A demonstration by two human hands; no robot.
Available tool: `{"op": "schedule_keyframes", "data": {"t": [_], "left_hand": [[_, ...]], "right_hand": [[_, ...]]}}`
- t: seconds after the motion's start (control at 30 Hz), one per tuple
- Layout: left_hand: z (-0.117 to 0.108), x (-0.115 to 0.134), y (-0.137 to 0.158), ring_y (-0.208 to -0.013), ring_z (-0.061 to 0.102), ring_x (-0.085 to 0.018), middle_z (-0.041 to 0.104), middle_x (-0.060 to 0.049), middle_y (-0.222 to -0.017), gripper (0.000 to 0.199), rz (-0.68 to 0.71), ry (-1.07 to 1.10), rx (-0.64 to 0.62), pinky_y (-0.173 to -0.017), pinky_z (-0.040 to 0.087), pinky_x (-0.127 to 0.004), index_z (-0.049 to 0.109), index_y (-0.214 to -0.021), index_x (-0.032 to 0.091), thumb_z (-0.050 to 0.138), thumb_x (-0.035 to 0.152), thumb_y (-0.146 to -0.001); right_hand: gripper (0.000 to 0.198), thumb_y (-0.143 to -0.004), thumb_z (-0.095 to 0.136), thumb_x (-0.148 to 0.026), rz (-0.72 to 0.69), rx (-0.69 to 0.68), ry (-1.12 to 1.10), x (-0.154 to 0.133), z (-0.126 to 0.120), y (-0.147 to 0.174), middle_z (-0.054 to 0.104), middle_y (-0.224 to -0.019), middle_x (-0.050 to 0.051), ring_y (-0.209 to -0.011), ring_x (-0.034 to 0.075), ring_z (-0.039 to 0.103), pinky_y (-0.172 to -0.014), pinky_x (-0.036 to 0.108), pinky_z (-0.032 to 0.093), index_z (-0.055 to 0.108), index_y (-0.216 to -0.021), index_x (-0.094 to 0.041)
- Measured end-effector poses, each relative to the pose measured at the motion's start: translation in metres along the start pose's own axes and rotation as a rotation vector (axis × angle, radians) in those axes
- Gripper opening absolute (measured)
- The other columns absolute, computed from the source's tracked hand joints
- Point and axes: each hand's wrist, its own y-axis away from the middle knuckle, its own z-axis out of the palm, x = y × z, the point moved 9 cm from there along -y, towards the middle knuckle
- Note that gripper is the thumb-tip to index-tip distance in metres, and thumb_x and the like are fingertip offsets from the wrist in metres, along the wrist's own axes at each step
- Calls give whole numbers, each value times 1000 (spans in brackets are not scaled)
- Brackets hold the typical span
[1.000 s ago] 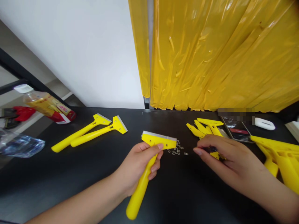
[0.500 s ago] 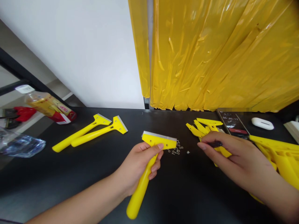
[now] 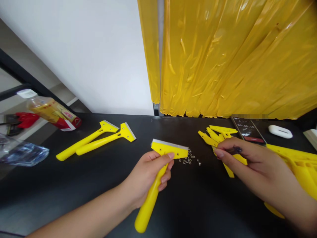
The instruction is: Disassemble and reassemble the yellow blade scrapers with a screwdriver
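Observation:
My left hand (image 3: 151, 170) is closed around a yellow scraper (image 3: 148, 201), its head turned up and away from me. A metal blade runs along the far edge of that head, and two holes show in the yellow plastic. My right hand (image 3: 257, 168) pinches a small dark rod-like tool (image 3: 234, 151); most of it is hidden in the fingers. Beneath and beyond those fingers lie several yellow scraper head parts (image 3: 224, 130). Small screws and nuts (image 3: 188, 159) are scattered just right of the scraper head, with a couple of loose metal bits (image 3: 199, 162) apart from them.
Two yellow scrapers with blades (image 3: 99, 145) lie on the black table (image 3: 99, 191) at left. Behind them are a drink bottle (image 3: 56, 112) and clear plastic (image 3: 29, 153). At right are a phone (image 3: 249, 129), a white earbud case (image 3: 280, 131) and more yellow handles (image 3: 302, 168).
My right hand has shifted slightly right with the dark tool. Two metal bits now show beside the screws where one showed before. My left hand keeps its grip on the scraper.

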Motion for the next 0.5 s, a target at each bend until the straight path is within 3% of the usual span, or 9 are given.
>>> {"op": "schedule_keyframes", "data": {"t": [0.23, 0.4, 0.5], "left_hand": [[1, -1, -1, -43, 39, -6, 50, 5, -55, 38, 2, -14, -1, -41, 32, -17, 60, -73, 18, 80, 44, -92], [0, -17, -1, -39, 43, -8, 51, 3, -47, 39, -92, -95, -16, -39, 35, -17, 60, -73, 19, 75, 48, -94], [3, -24, 0, -37, 45, -9, 51, 3, -46, 38, -140, -99, -43, -37, 38, -17, 60, -73, 20, 74, 47, -95]], "right_hand": [[19, -101, 68, -50, 33, 82, -53, -7, -13, 7, 77, -86, -3, -69, 19, 72, -61, 30, 57, 74, -101, -33], [18, -103, 66, -49, 126, 215, -202, -7, -26, 20, 76, -90, 1, -83, 25, 74, -59, 31, 56, 72, -99, -33], [11, -103, 67, -42, 86, 202, -256, -12, -22, 23, 76, -92, 2, -86, 25, 75, -66, 32, 60, 72, -101, -33]]}}
